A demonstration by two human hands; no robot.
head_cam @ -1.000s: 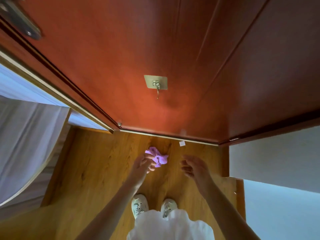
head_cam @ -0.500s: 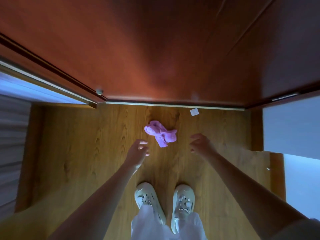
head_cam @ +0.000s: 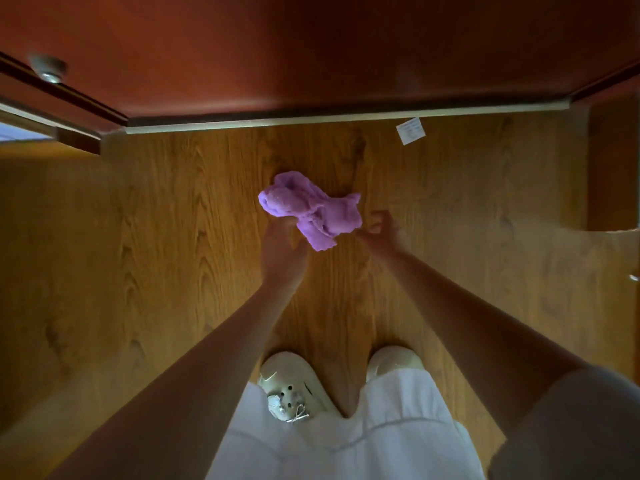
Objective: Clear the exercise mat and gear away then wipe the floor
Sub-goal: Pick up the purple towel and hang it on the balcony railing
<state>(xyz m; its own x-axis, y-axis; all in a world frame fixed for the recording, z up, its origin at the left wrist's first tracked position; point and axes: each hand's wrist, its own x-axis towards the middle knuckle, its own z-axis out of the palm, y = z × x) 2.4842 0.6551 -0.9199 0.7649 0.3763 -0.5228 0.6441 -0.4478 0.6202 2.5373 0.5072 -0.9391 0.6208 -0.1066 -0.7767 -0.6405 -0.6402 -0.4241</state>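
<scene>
A crumpled purple fluffy cloth lies bunched on the wood-grain laminate floor, a little in front of the closed reddish-brown wooden door and its pale threshold strip. Both bare arms reach down toward it from the bottom of the view.

The left hand is at the cloth's near left edge, its fingertips hidden behind or under the fabric; motion blur softens it, so whether its grip is clenched on the cloth or merely touching cannot be told. The right hand is just beside the cloth's right edge, fingers curled inward with the tips against or very close to the fabric; whether that grip has actually closed on the cloth also cannot be told.

A small white paper slip lies on the floor near the threshold, well apart from the cloth to the right. A round metal door stopper shows at the upper left. Two cream-white shoes stand side by side below the hands, partly covered by a white garment.
</scene>
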